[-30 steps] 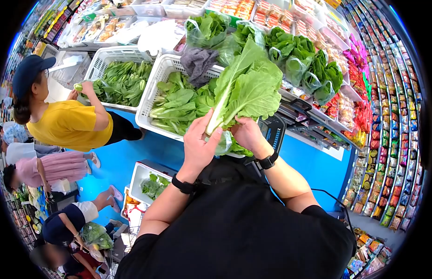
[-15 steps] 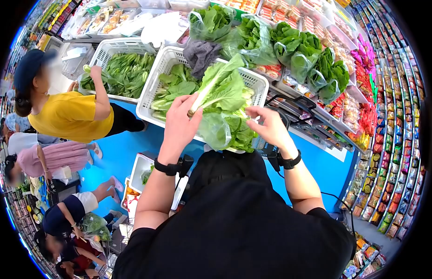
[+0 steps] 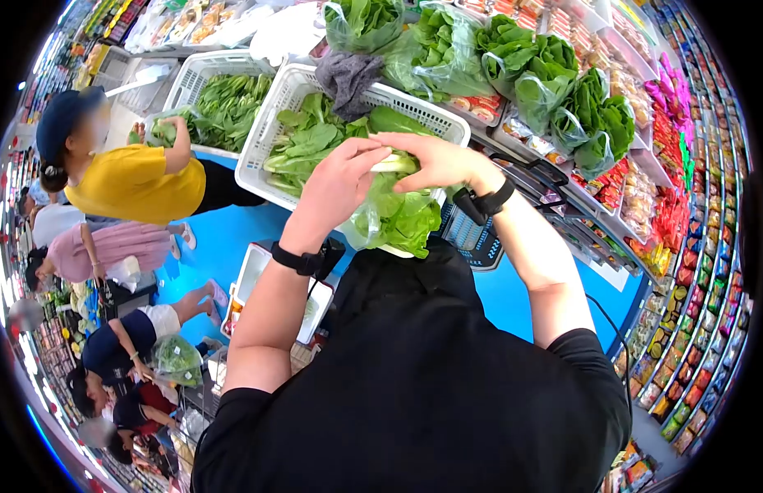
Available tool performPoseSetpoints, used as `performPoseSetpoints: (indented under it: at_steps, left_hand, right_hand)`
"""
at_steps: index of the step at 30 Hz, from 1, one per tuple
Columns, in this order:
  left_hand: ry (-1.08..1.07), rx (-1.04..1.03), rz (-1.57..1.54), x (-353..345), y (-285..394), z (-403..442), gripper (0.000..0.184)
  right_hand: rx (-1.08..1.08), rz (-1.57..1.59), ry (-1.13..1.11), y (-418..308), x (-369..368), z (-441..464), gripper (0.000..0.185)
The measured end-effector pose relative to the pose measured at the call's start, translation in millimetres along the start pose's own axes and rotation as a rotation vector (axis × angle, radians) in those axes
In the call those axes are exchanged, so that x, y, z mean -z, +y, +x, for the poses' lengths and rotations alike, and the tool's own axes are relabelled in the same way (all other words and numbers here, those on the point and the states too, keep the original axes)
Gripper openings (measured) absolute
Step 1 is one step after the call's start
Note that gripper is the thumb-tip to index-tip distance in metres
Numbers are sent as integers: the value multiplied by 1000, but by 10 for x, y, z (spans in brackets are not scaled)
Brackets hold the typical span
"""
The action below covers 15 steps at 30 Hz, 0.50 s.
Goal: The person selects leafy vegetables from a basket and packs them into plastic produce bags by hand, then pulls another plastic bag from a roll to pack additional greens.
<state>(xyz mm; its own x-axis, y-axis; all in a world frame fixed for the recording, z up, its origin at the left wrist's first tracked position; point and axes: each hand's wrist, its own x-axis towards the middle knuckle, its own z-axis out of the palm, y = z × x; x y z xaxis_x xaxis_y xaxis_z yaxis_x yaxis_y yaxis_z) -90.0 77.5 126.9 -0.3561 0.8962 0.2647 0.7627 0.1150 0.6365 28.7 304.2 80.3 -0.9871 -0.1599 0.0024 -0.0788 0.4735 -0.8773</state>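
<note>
A long romaine lettuce leaf with a pale stalk (image 3: 395, 163) lies between my hands above a white crate (image 3: 251, 148). My left hand (image 3: 346, 174) closes its fingers on the stalk's left end. From the right, my right hand (image 3: 435, 161) wraps over the same stalk, its thumb below and its fingertips meeting those of the left. Part of the leaf is hidden behind the right hand. Close beneath, a clear plastic bag (image 3: 366, 220) surrounds lettuce (image 3: 408, 223) at the crate's near edge. More loose greens (image 3: 311, 135) fill the crate.
A grey cloth (image 3: 348, 82) hangs on the crate's far rim. Bagged lettuces (image 3: 554, 99) stand in a row behind and to the right. To the left, a person in a yellow shirt (image 3: 139, 185) handles greens beside another crate (image 3: 184, 90). Several people are farther left.
My right hand has moved up and left onto the lettuce stalk, meeting my left hand. The leaf, upright and slanted before, is now lower and flatter.
</note>
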Motion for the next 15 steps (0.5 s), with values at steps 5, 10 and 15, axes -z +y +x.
performPoseSetpoints:
  at_steps: [5, 10, 15]
  left_hand:
    - [-88, -59, 57, -29, 176, 350, 36]
    - [-184, -150, 97, 87, 385, 752, 31]
    - [-164, -178, 5, 307, 576, 1041, 29]
  right_hand:
    - [-107, 120, -200, 142, 436, -98, 91]
    - [-44, 466, -281, 383, 570, -114, 82]
    - [50, 494, -147, 281, 725, -167, 78]
